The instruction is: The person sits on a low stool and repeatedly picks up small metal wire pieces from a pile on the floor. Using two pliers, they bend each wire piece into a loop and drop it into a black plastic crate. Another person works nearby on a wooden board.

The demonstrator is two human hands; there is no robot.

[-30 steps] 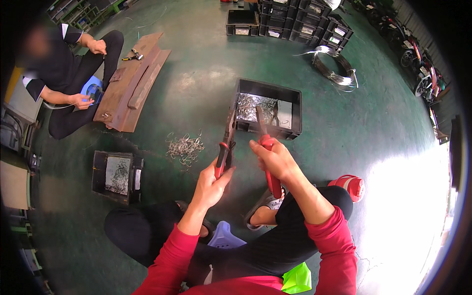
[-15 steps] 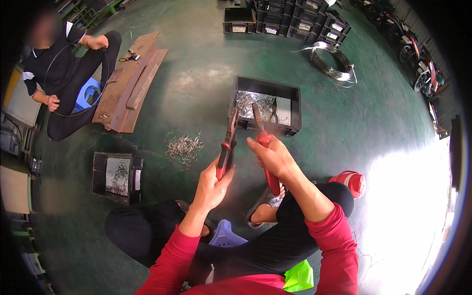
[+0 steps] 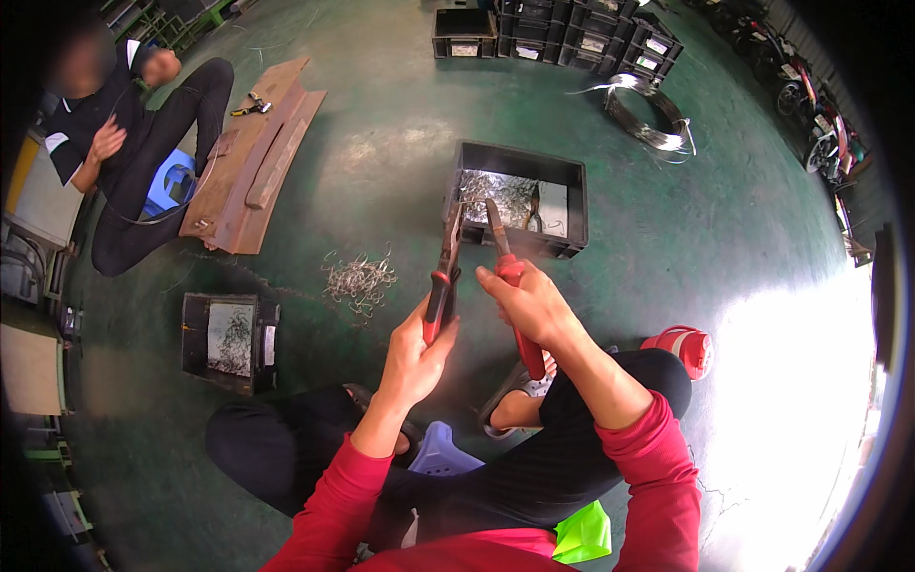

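Note:
My left hand [image 3: 416, 357] is closed round the red-and-black handles of a pair of pliers [image 3: 442, 286], jaws pointing away from me. My right hand [image 3: 530, 300] grips a second pair of pliers with red handles [image 3: 526, 348], its jaws close beside the left pair's. Both tips are over the near left part of a black crate [image 3: 576, 205]. Inside that crate lie many small bent wire pieces [image 3: 500, 194] on a pale sheet, along with another hand tool [image 3: 534, 212]. Whether a wire piece sits between the jaws is too small to tell.
A heap of bent wire pieces [image 3: 359, 282] lies on the green floor, beside a smaller black crate [image 3: 270, 345]. Wooden boards [image 3: 246, 181] separate me from a seated person [image 3: 119, 143]. Farther back are a wire coil [image 3: 620, 112] and stacked crates [image 3: 562, 33]. A red jug [image 3: 694, 353] stands right.
My hands and both pliers have barely moved. The seated person's hands have shifted, and the loop of wire there hangs lower. The view has tilted very slightly.

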